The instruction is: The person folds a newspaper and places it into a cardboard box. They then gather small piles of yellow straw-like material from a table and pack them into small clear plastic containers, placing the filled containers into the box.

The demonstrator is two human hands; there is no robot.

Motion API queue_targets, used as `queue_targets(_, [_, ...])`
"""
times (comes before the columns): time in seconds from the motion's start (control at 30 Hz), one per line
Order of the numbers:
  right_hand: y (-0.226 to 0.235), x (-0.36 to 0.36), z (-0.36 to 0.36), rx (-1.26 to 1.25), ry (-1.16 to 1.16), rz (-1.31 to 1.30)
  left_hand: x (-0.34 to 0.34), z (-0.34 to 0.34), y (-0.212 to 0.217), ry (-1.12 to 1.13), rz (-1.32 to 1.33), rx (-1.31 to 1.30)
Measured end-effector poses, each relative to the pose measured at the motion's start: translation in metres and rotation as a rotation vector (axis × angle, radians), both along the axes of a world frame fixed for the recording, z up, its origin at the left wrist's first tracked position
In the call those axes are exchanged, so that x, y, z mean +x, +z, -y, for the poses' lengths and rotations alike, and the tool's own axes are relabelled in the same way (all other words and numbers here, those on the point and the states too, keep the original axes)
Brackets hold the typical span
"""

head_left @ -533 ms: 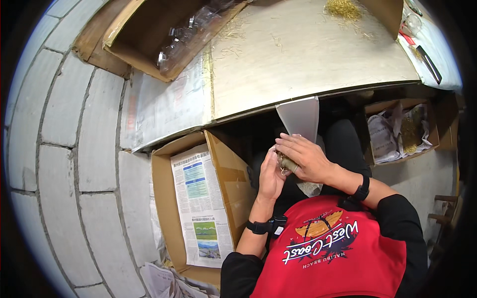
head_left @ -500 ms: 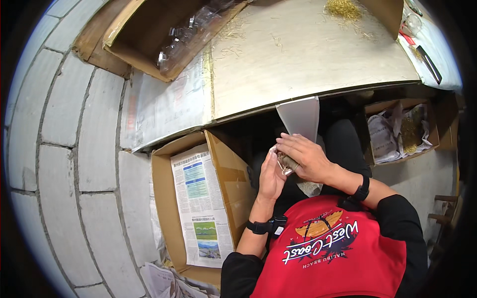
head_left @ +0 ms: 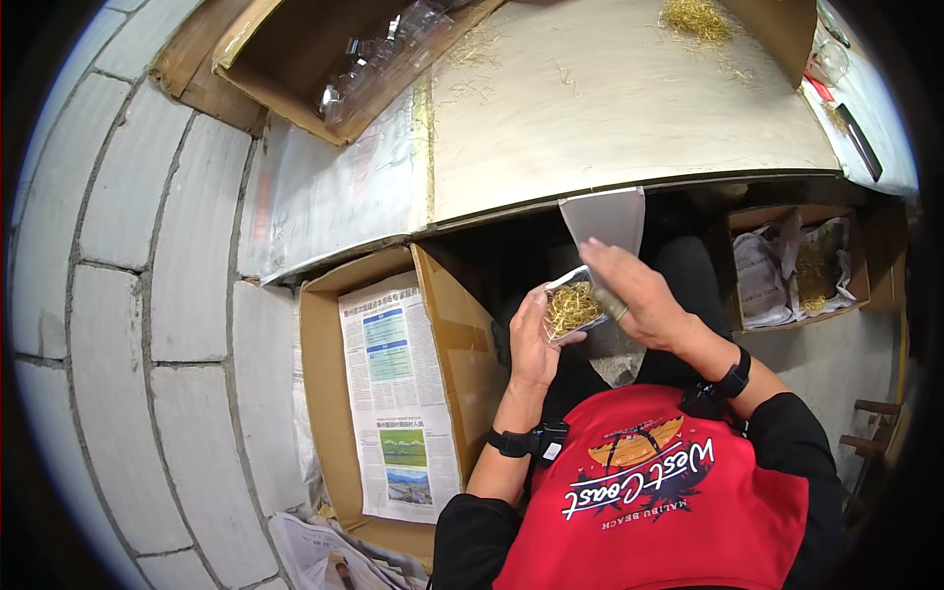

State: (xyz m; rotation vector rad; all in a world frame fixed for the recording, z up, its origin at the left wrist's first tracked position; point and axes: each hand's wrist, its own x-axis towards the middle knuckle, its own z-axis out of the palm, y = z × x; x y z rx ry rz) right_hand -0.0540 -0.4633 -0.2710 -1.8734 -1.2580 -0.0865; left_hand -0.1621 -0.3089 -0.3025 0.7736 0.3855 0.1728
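Observation:
My left hand (head_left: 534, 346) holds a small clear plastic box (head_left: 552, 338) from its left side and beneath. Inside lies a tangled heap of thin, gold-coloured pin-like pieces (head_left: 572, 309). Just right of the box is my right hand (head_left: 644, 300), fingers stretched out, slightly blurred and lifted off the top. A beige band-like piece (head_left: 610, 303) sits by its thumb, touching or close to the box; I cannot tell exactly what it is. Below the table edge, beyond my hands, a pale grey panel (head_left: 608, 218) slopes down.
An open carton lined with newspaper (head_left: 398, 403) stands at left. On the table (head_left: 629, 118) are loose gold pieces and a pile (head_left: 696, 18). A carton of clear plastic boxes (head_left: 369, 69) is far left. At right sit a paper-lined box (head_left: 787, 265) and a black-handled tool (head_left: 858, 143).
My right hand has lifted off the box and shifted right, uncovering the gold-coloured pieces. My left hand still holds the box, its open top now showing.

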Motion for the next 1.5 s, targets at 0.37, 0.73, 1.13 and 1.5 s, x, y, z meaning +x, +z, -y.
queue_targets(0.37, [-0.015,-0.005,-0.001,-0.258,0.116,0.132,0.003,0.002,-0.012,0.004,-0.076,0.071])
queue_targets(0.73, [0.000,-0.012,-0.009,-0.115,0.060,0.075,0.007,0.002,-0.015,-0.033,0.002,-0.071])
queue_targets(1.13, [-0.013,-0.012,-0.021,-0.174,0.073,0.004,0.005,0.008,-0.016,0.019,0.006,0.003])
queue_targets(1.5, [-0.015,-0.012,-0.014,-0.331,0.198,0.275,0.007,0.007,-0.026,0.142,-0.062,-0.005])
